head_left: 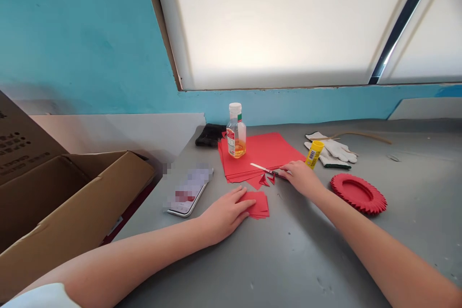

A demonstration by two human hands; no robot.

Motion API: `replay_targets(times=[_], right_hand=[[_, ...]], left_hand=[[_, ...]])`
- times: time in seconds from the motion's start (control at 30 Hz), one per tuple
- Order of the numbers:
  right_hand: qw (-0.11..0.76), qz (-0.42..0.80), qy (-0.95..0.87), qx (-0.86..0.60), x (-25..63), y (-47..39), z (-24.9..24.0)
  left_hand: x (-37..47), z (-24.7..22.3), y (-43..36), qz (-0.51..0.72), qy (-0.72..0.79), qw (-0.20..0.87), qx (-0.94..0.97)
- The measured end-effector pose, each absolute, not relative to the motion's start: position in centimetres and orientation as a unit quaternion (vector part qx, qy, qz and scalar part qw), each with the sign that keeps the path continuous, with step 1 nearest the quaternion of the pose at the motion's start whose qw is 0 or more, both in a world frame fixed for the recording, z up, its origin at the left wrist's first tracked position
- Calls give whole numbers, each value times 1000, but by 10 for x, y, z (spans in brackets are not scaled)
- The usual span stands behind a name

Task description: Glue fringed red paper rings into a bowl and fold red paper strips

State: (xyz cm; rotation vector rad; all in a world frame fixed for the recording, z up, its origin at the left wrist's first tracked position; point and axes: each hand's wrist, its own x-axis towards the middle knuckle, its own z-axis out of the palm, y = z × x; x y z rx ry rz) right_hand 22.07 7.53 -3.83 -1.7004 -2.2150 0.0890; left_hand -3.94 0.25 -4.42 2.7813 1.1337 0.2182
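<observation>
My left hand [228,211] lies with its fingers stretched out over a small stack of red paper squares [260,203] on the grey table. My right hand [301,177] is closed around the dark handle of a utility knife [260,168]. Its thin blade points left, over the near edge of a pile of larger red sheets [276,147]. Two small folded red paper pieces [263,181] lie between my hands. Just behind my right hand stands a yellow glue stick [314,153], its base partly hidden.
A ring of folded red paper [358,194] lies at the right. White gloves [335,151] lie behind it. A bottle [236,134] stands on the red sheets, beside a black cloth-like item [211,134]. A phone [189,192] and an open cardboard box [90,207] are to the left.
</observation>
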Motion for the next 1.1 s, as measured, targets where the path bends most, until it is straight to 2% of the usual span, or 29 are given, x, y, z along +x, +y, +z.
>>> replay_targets(times=[0.23,0.57,0.7,0.83,1.1], right_hand=[[143,40,-777,-612,220,75,-45],[250,76,-736,-625,231,60,2],[299,110,-717,-620,251,38,9],[282,133,-694,-649,270,17,3],[297,157,-680,-652,286,6,-18]], left_hand=[[0,-50,3,110,303,11,947],[76,-46,19,122,291,-49,948],[62,-33,35,134,363,-17,922],[36,-31,58,135,428,0,893],[60,-39,77,135,398,87,903]])
